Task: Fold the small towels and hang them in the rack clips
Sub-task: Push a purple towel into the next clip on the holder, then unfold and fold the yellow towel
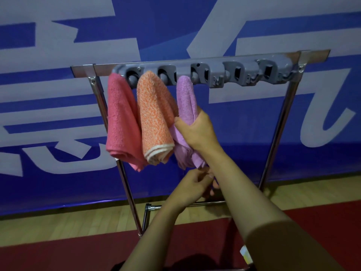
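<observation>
Here is a wooden floor with a red mat laid near the viewer, and behind it a big blue banner with pale lettering filling the far wall. In front of the banner stands a chrome rack frame, legs splayed outward, carrying a grey clip rail along its top bar.

Both bare arms reach in from the lower right. The right hand is up at mid-height, its grip wrapped around the purple towel, thumb on the left side and fingers curling round the far side, squeezing the cloth into a narrow roll. The left hand sits lower, just under the towel's bottom edge, fingers bent and touching the hanging end; whether it truly pinches the fabric I cannot tell, since the right forearm covers part of it.

Now the towels. The purple one hangs from the third clip from the left, its top tucked up into the rail, its lower part bunched and loose. Just to its left hangs the orange towel, speckled, folded, with a white border at the bottom. Left again is the pink towel, folded and dangling beside the rack's left leg. The two clips to the right hold nothing.
</observation>
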Demonstrator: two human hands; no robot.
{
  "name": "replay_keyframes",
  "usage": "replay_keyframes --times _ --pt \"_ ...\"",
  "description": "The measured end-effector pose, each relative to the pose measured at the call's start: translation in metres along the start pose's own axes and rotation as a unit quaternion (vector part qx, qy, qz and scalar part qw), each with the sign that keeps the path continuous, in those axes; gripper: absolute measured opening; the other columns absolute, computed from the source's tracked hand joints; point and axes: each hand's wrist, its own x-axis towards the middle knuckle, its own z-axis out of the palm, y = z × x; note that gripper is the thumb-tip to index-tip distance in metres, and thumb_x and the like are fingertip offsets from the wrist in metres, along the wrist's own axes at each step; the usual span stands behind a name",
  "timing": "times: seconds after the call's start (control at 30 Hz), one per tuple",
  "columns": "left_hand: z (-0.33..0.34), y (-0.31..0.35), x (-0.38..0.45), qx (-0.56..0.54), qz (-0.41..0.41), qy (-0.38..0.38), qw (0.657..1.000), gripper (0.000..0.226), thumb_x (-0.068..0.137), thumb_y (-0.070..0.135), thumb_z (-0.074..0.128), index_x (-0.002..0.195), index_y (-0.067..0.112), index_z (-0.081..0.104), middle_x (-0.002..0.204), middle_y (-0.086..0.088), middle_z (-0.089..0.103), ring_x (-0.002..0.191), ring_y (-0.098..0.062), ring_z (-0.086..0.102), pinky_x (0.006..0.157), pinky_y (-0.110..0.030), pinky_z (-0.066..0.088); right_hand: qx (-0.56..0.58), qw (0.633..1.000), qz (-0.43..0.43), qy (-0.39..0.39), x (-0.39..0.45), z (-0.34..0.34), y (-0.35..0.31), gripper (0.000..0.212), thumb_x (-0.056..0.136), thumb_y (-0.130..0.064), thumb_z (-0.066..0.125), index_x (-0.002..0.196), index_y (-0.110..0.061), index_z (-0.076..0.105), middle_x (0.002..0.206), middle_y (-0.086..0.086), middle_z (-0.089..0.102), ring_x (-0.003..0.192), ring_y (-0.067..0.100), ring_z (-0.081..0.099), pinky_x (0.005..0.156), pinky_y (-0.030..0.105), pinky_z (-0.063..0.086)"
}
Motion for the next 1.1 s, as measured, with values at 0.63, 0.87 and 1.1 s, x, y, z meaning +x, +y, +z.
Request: replay_keyframes --times 0.63,0.87,1.1 --pt "-0.003 -0.008 -0.032 0.087 -0.022 -0.090 0.992 0.021 0.111 0.012 0.044 0.113 0.010 0.066 0.091 -0.003 0.070 0.068 -0.009 0.061 0.064 -0.020 0.050 -0.052 0.985 0.131 -0.097 -0.065 -0.017 0.052 0.047 0.080 -0.060 0.074 0.106 -0.021 0.069 0.092 0.000 0.076 0.087 0.020 0.073 0.072 0.044 0.059" --pt "0.013 -0.043 -0.027 0.113 -0.062 -0.132 0.983 0.025 0.111 0.019 0.046 0.119 0.009 0.068 0.093 0.000 0.072 0.072 -0.011 0.066 0.065 -0.022 0.051 -0.042 0.953 0.204 -0.220 -0.078 -0.069 0.109 0.037 0.093 -0.032 0.072 0.127 -0.020 0.065 0.110 -0.007 0.073 0.104 0.005 0.068 0.093 0.030 0.056" --pt "0.042 -0.095 -0.015 0.113 -0.085 -0.125 0.982 0.023 0.110 0.013 0.047 0.107 0.003 0.068 0.084 -0.004 0.070 0.062 -0.008 0.061 0.060 -0.021 0.050 0.014 0.913 0.385 -0.136 -0.138 -0.146 0.234 0.020 0.105 -0.022 0.052 0.117 -0.015 0.066 0.113 0.006 0.073 0.091 0.012 0.069 0.079 0.022 0.055"
